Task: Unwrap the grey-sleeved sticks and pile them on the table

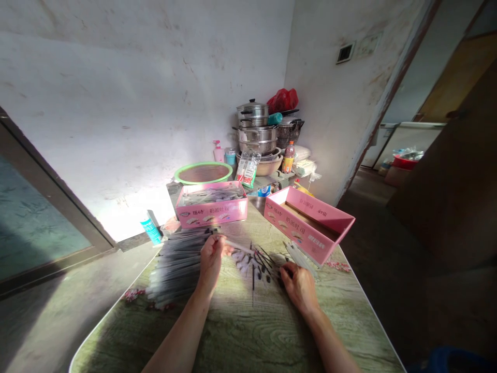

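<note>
My left hand [213,255] is closed in a pinch on one end of a thin, whitish translucent tube [239,246], which points to the right above the table. My right hand [298,284] rests low by the right edge of a loose heap of thin black sticks [264,261], its fingers bent together; what they hold, if anything, is too small to make out. Small pale purple-white pieces [244,263] lie among the sticks. Left of my left hand spreads a thick pile of grey translucent tubes [174,267], side by side. A few whitish strips [301,256] lie beyond my right hand.
On the wood-patterned table [248,331], a pink box [212,216] full of similar tubes stands at the back left. Another pink box [298,228], open and tilted, is at the back right. Behind are a green-rimmed round tray [204,181], stacked pots [256,139] and a blue can [150,230].
</note>
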Available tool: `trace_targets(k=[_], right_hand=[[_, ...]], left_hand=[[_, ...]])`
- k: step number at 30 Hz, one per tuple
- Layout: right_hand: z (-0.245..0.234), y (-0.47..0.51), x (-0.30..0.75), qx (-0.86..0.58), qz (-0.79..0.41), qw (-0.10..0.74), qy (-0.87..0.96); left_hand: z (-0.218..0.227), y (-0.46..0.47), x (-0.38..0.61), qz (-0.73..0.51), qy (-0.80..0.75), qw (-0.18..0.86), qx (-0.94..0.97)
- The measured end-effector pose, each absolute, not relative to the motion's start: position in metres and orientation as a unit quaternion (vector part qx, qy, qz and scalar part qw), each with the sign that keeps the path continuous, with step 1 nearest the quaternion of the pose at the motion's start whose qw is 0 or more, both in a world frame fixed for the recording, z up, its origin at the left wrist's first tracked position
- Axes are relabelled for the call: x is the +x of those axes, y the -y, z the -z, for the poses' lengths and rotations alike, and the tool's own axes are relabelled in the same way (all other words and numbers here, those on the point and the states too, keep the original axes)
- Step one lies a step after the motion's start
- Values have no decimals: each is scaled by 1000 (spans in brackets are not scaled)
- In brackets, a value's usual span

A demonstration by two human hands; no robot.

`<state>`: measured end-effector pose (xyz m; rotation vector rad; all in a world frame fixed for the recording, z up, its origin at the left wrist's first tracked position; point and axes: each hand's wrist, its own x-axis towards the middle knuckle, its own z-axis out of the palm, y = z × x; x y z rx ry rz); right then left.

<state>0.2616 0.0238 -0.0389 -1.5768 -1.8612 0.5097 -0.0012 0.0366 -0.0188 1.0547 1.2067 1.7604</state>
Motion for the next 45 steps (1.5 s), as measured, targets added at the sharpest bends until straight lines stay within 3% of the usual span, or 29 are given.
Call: trace_targets(k=[2,7,15,19,22,25,31,38,45], right_hand=[[37,-21,256,-603,-181,298,717],[25,-12,250,-508,-240,334,757],[30,-13,249,-479,-256,291,788],[34,-22,269,-592,-135,271,747],[31,-28,292,-709,-31,204,675],[27,-31,308,-757,-1,142,638],[21,-30,309,-772,-9,103,627],[12,-23,290,-765,-20,90,637],[22,-18,279,-734,-16,123,668]], left_hand=[[18,-35,4,-646,-477,401,442],[17,-32,18,-577,-450,485,479],[23,-31,28,-552,-400,546,487],[26,-34,18,-577,-455,441,515],[19,-33,5,-572,-524,315,547],[7,-28,-13,-573,-556,192,571],[-2,-24,-67,-515,-661,26,545],[4,-24,-69,-316,-739,-26,595],[6,-24,-50,-233,-745,-58,622]])
